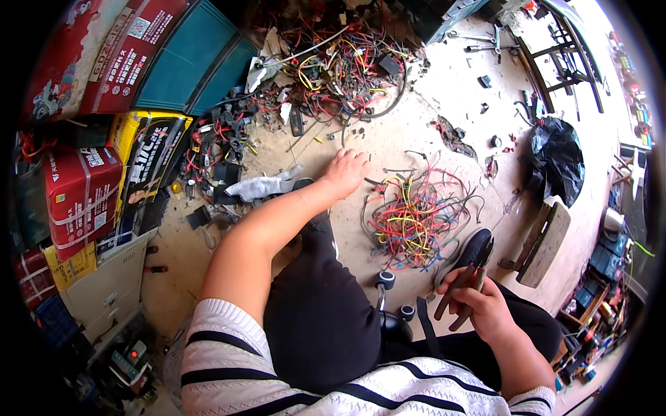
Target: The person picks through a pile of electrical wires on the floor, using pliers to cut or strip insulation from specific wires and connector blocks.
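Note:
My left hand [347, 170] reaches forward over the floor, fingers bent and pointing down. A thin black cable [344, 132] runs up to its fingertips from the far heap; whether the fingers grip it is hidden. Beside this hand, to its right, lies a loose tangle of cut electrical wires [411, 223], red, yellow, blue and black. In my right hand [486, 304], above my right thigh, is a pair of pliers [479, 281] with dark red handles. The jaws point away from me, over my dark shoe [474, 249].
A large heap of wires and connectors [338, 67] lies ahead. Battery cartons [83, 192] are stacked at left. A grey glove [263, 186] lies by my left forearm. At right are a black plastic bag [556, 156], a small wooden bench [543, 244] and wrenches [497, 44].

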The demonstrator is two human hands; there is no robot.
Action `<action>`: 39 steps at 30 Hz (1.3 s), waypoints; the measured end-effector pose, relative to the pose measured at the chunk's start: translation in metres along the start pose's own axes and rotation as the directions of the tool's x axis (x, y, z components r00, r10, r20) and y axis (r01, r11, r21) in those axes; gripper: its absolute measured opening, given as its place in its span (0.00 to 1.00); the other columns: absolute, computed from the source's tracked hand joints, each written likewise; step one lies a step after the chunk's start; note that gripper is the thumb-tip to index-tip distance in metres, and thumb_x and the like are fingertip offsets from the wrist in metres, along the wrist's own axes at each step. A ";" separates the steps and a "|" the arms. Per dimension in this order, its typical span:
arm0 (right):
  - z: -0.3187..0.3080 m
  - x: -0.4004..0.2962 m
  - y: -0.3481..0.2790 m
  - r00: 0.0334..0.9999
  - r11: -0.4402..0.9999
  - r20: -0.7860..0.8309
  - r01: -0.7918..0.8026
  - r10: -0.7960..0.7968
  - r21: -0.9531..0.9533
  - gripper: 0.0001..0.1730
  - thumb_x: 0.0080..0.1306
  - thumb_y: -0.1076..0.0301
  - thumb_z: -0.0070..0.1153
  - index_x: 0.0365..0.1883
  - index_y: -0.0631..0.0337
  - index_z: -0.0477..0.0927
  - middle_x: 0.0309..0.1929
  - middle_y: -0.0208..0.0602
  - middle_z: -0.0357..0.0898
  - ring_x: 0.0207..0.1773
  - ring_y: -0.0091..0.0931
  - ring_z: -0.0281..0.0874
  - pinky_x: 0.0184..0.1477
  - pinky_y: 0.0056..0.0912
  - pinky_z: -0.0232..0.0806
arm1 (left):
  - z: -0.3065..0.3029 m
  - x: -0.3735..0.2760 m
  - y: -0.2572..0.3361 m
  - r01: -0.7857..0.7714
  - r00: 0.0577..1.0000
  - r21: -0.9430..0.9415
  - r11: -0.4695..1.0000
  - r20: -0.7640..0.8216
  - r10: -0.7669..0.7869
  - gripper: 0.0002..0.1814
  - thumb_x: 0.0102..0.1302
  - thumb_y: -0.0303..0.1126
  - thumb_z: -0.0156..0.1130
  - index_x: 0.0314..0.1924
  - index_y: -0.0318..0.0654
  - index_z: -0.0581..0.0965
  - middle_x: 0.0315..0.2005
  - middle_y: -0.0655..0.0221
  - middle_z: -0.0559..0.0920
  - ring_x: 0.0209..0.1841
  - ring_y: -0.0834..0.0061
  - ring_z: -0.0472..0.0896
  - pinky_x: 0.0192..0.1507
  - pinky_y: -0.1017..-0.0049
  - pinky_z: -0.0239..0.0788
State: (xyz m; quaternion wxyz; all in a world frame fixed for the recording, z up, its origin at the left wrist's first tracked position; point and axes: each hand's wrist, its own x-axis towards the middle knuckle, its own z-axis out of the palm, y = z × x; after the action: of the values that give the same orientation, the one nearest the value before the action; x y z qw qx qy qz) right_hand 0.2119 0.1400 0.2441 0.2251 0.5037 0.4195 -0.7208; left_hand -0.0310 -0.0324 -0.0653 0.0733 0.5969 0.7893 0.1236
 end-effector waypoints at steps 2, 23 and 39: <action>-0.001 0.000 -0.001 1.000 1.000 0.020 -0.014 0.014 0.006 0.12 0.67 0.79 0.48 0.49 0.64 0.74 0.43 0.39 0.81 0.33 0.24 0.75 0.38 0.25 0.70 | 0.007 -0.001 -0.012 -0.079 0.997 0.077 0.994 0.031 0.077 0.07 0.60 0.33 0.54 0.39 0.46 0.76 0.39 0.67 0.75 0.45 0.68 0.76 0.47 0.67 0.69; -0.014 0.020 -0.009 1.000 0.957 -0.018 -0.002 -0.004 -0.290 0.21 0.63 0.77 0.45 0.56 0.65 0.72 0.45 0.34 0.80 0.33 0.22 0.77 0.39 0.25 0.68 | -0.155 0.046 0.107 0.353 0.933 -0.936 -0.007 0.352 -0.077 0.09 0.74 0.28 0.52 0.50 0.33 0.74 0.35 0.79 0.76 0.32 0.93 0.70 0.35 0.84 0.65; -0.021 0.029 -0.021 0.985 0.970 -0.133 0.076 -0.109 -0.233 0.17 0.69 0.55 0.59 0.31 0.62 0.79 0.21 0.26 0.74 0.16 0.17 0.66 0.18 0.23 0.59 | -0.185 0.044 0.130 0.104 0.956 -0.965 0.243 0.164 0.242 0.07 0.68 0.26 0.60 0.43 0.36 0.83 0.33 0.69 0.81 0.39 0.76 0.77 0.44 0.76 0.68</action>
State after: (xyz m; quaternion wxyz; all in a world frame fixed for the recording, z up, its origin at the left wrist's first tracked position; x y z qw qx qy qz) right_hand 0.1962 0.1713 0.2224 0.2161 0.5057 0.5373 -0.6394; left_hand 0.0282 0.0238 0.1500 0.5291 0.4704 0.4994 0.4994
